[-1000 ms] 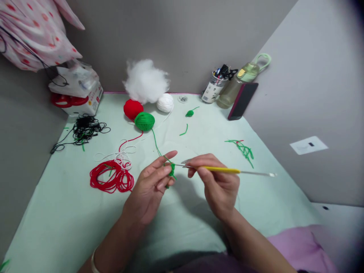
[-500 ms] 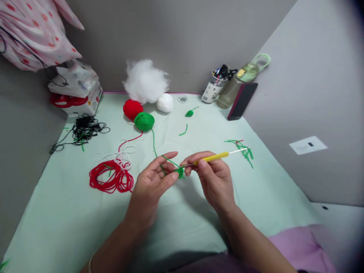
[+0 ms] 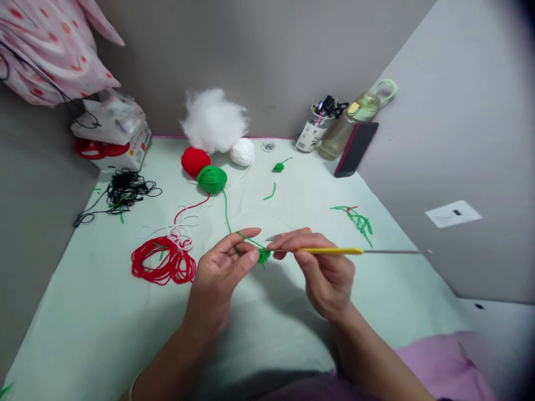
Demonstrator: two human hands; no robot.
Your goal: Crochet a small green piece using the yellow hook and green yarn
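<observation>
Between the thumb and fingers of my left hand [image 3: 228,262] is a small green crochet piece [image 3: 263,257]. Green yarn [image 3: 251,240] runs over the left index finger and back to the green yarn ball [image 3: 212,179]. My right hand [image 3: 324,267] grips a crochet hook [image 3: 334,251] by its yellow handle. The hook's metal tip meets the top of the green piece, while its other metal end points right. Behind the right fingers lies a pointed tool [image 3: 273,238] with a grey tip and some red, mostly hidden.
Red [image 3: 195,162] and white yarn balls [image 3: 242,152] sit before white stuffing [image 3: 215,120]. Loose red yarn [image 3: 154,260] and a black tangle [image 3: 125,189] lie left. Green scraps [image 3: 359,223] lie right. A pen holder [image 3: 313,131], bottle [image 3: 345,125] and phone [image 3: 356,149] stand at the back right.
My right hand has shifted slightly right and down, and the hook has turned to lie nearly level. The pointed tool behind that hand has come into view. The left hand has barely moved.
</observation>
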